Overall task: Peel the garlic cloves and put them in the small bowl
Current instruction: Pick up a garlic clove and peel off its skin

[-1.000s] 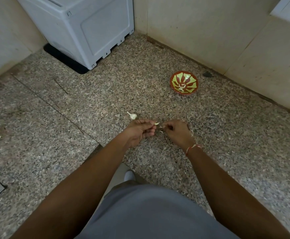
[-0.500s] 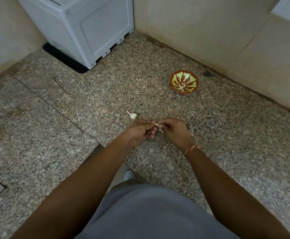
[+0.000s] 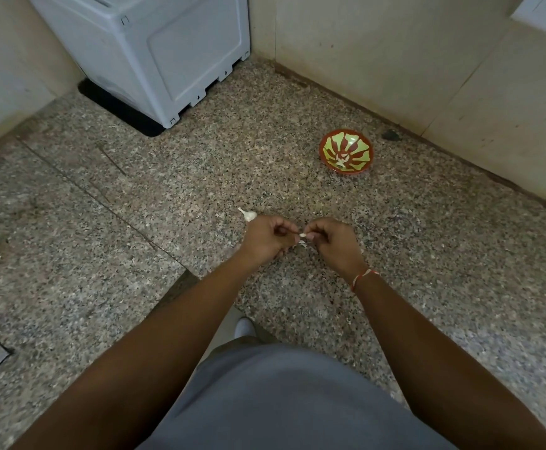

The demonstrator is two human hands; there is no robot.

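So, mid-task, by the look of it. Both hands work on one garlic clove (image 3: 303,235) held between them, just above the granite counter (image 3: 168,222). Left hand (image 3: 266,237) has its fingers curled in, tips pinching the clove's left end; right hand (image 3: 331,240) is likewise curled, thumb and forefinger pinching the right end. A scrap of papery skin (image 3: 301,244) hangs or lies just under the clove, so peeling looks underway but not finished for this one.

Done so far: the small bowl (image 3: 346,151), red w/ green pattern, sits at about 1 o'clock from the hands, well apart from them, near the wall. It holds a pale bit at its bottom, probably 1 peeled clove, maybe 2; too small to tell for sure.

Left to do: finish this clove, carry it over to the bowl, then deal w/ the garlic piece (image 3: 248,215) lying on the counter at about 10 o'clock from the left hand, just beside its knuckles. That piece has a pointed tail and its skin on; can't say whether it's 1 clove or a few stuck together.

Count: 1 bowl, 1 clove in hand, 1 unpeeled piece on the counter, 1 skin scrap seen, 1 or 2 bits in the bowl. 2 hands, both busy.

Elsewhere: a white appliance (image 3: 155,50) at 11 o'clock in the corner, a dark speck (image 3: 390,135) by the wall past the bowl, and a thread band (image 3: 362,277) on the right wrist.
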